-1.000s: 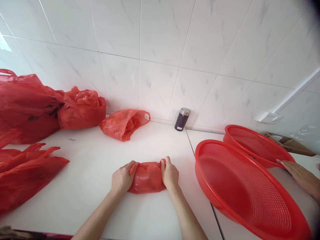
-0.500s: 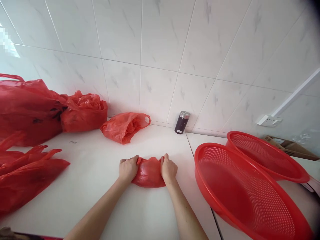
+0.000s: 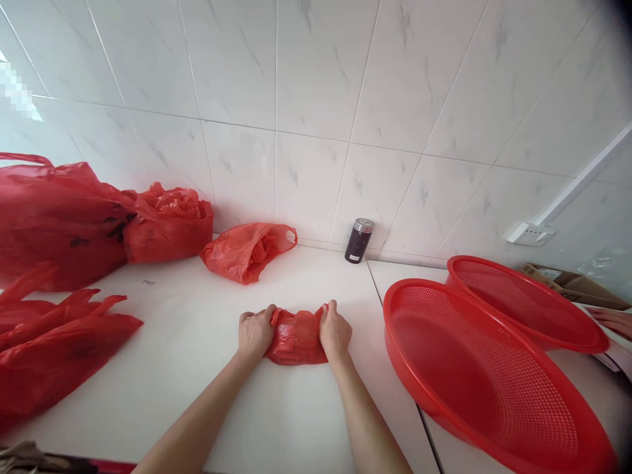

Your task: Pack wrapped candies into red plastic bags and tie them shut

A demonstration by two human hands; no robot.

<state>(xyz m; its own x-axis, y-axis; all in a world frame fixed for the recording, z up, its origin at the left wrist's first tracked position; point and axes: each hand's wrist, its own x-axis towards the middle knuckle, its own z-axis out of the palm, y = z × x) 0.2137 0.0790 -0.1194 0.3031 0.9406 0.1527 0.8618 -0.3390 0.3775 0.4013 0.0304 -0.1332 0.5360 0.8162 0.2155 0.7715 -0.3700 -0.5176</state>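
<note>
A small red plastic bag (image 3: 297, 339) lies on the white tabletop (image 3: 182, 375) right in front of me, with something bulky inside that I cannot make out. My left hand (image 3: 257, 331) is closed on the bag's left upper corner. On the opposite side my right hand (image 3: 336, 331) pinches the right upper corner, thumb up. Between the two hands the bag's upper edge is stretched, and its lower part looks wrinkled.
Red baskets, one nearer (image 3: 459, 375) and one farther (image 3: 513, 299), stand at right. Filled red bags (image 3: 54, 224) line the left; a crumpled one (image 3: 247, 253) lies by the wall. A dark thermos (image 3: 359, 241) stands behind. Another person's hand (image 3: 615, 321) shows at the right edge.
The bag's front has gone from smooth and rounded to wrinkled and flatter, still held at both corners. Another person's hand has come into view at the far right.
</note>
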